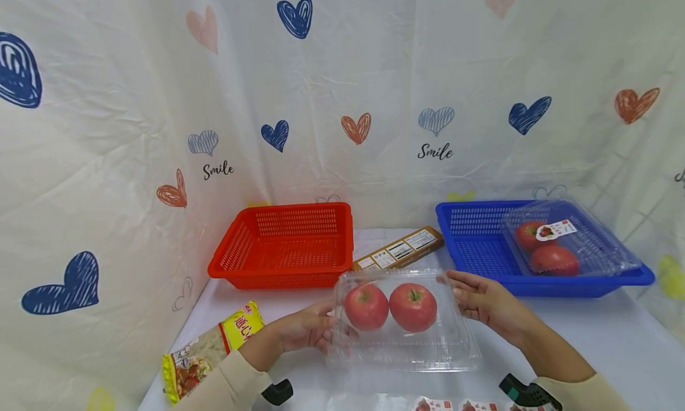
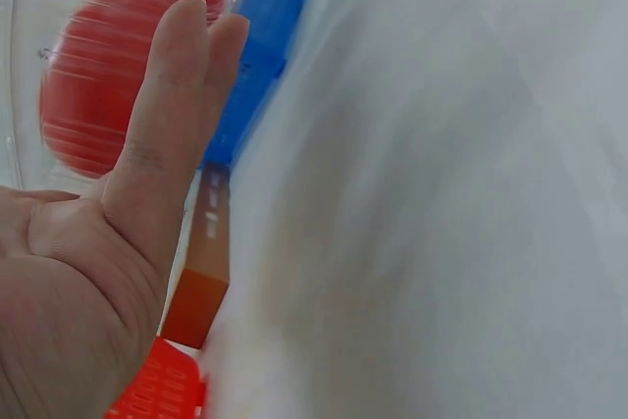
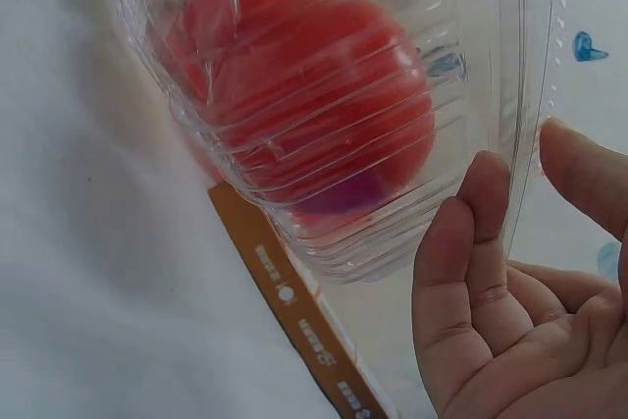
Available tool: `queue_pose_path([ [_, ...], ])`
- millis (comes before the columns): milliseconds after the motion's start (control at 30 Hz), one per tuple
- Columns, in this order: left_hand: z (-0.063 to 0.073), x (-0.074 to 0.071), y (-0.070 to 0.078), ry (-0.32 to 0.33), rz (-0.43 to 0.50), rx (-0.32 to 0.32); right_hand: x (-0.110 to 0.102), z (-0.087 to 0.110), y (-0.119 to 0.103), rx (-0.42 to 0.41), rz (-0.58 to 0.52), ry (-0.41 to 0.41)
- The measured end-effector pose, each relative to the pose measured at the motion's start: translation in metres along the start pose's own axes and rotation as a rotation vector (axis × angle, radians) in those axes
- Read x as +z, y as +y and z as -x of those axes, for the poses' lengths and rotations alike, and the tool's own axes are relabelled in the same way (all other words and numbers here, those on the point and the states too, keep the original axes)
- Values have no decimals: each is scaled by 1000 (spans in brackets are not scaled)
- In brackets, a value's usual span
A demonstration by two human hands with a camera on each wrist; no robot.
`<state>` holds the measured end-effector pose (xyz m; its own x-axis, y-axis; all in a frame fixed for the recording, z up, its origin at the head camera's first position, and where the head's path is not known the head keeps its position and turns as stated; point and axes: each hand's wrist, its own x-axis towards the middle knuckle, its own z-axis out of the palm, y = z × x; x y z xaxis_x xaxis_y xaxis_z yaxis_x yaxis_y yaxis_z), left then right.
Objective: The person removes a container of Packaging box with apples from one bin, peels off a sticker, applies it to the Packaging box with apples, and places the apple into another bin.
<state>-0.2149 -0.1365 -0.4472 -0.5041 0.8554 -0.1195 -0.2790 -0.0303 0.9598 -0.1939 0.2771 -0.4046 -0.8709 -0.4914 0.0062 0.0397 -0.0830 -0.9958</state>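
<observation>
From above, the head view looks forward and down over the table [image 1: 310, 375] to the heart-printed curtain [image 1: 342, 72] behind. Both wrist views look closely past the fingers [image 2: 177, 56] and share the apples [image 2: 86, 95], upper left in the left one, upper centre in the right.

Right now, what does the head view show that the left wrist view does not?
Only the head view shows the right hand, the yellow packet, the printed labels and the labelled second container.

Only the left wrist view shows the near end of the brown box.

Both share the left hand, the clear container, red apples, the box itself, the red basket and the blue basket.
</observation>
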Motion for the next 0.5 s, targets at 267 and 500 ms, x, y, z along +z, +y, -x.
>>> queue_pose_path([
  [267,-2,1,-8,16,25,-50,-2,3,14,45,-11,8],
  [500,-5,0,-10,114,24,-82,0,2,17,127,58,161],
])
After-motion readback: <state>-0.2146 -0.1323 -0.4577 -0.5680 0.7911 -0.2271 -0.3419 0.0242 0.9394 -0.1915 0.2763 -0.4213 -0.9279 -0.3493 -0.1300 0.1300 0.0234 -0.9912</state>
